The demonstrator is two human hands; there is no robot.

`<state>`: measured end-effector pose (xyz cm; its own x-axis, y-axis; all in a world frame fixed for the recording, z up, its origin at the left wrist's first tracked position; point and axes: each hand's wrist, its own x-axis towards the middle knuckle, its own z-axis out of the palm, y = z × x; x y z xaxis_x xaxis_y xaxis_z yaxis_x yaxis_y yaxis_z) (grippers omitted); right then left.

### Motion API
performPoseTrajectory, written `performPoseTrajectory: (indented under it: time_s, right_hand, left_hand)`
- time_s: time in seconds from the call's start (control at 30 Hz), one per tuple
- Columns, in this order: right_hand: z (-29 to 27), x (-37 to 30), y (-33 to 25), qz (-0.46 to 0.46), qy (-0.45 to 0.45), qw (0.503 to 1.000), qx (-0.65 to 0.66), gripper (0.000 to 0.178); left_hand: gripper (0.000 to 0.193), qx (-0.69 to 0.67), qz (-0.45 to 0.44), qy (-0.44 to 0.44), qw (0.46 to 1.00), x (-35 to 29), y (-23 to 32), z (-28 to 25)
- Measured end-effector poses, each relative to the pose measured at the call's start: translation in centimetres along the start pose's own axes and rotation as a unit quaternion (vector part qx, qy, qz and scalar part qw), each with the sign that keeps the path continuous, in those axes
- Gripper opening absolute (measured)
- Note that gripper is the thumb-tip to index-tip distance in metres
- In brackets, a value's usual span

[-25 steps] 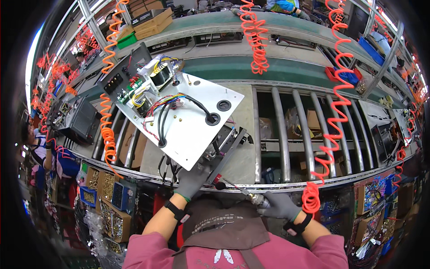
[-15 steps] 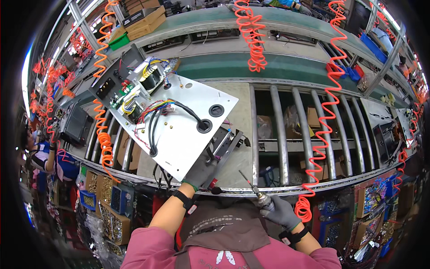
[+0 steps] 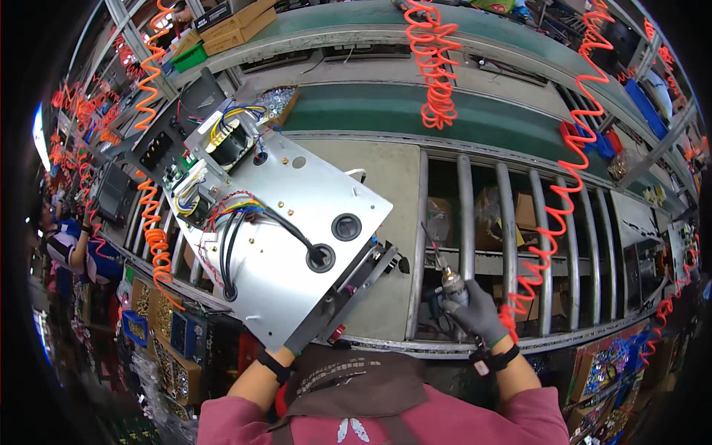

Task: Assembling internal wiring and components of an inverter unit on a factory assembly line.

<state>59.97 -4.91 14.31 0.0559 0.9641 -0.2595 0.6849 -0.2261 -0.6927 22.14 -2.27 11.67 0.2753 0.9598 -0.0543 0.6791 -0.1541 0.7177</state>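
In my right hand (image 3: 476, 317), gloved in grey, is a pneumatic screwdriver (image 3: 455, 288) with a long thin bit that points up and away over the rollers. My left hand (image 3: 315, 326), also gloved, reaches under the near right edge of a silver metal panel (image 3: 289, 274); the fingers are hidden beneath it. This panel lies tilted on the assembly and has two black-ringed holes. A transformer (image 3: 228, 144) with yellow and blue wires sits at its far left, and black cables (image 3: 285, 222) run across it into one ringed hole. Below its right edge shows a dark metal frame (image 3: 371, 274).
Steel rollers (image 3: 506, 222) stretch to the right of a pale board (image 3: 393, 163). Orange coiled air hoses (image 3: 437, 74) hang around the line. Bins of small hardware (image 3: 170, 326) stand at the near left. Another person (image 3: 70, 245) is at the far left.
My right hand has moved forward and up with the screwdriver, from near my apron to over the rollers. The panel sits slightly lower and further left in view.
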Motion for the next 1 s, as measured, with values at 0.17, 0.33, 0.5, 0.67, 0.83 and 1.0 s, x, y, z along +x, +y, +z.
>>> performPoseTrajectory:
  time_s: [0.17,0.33,0.5,0.67,0.83,1.0]
  right_hand:
    - [-0.8,11.9,-0.9,-0.092,-0.04,0.994,-0.035,0.054]
    - [2.4,24.2,-3.3,-0.135,-0.053,0.984,-0.108,0.053]
    - [6.3,33.7,-7.3,-0.169,-0.069,0.975,-0.129,0.046]
    - [10.3,39.5,-11.2,-0.192,-0.069,0.967,-0.151,0.044]
    - [10.9,38.2,-11.2,-0.343,0.094,0.932,-0.065,0.036]
    - [7.3,28.4,-5.1,-0.337,-0.147,0.927,0.07,0.02]
  left_hand:
    - [0.05,0.116,-0.131,0.011,0.985,0.2,3.5,0.3]
    - [0.047,0.14,-0.154,0.039,0.977,1.6,5.4,0.6]
    - [0.046,0.149,-0.159,0.079,0.973,2.3,5.1,0.5]
    - [0.046,0.167,-0.162,0.127,0.964,2.8,5.1,0.5]
    - [0.046,0.2,-0.142,0.198,0.949,4.2,5.5,0.8]
    - [0.046,0.256,-0.045,0.311,0.914,7.6,4.3,0.9]
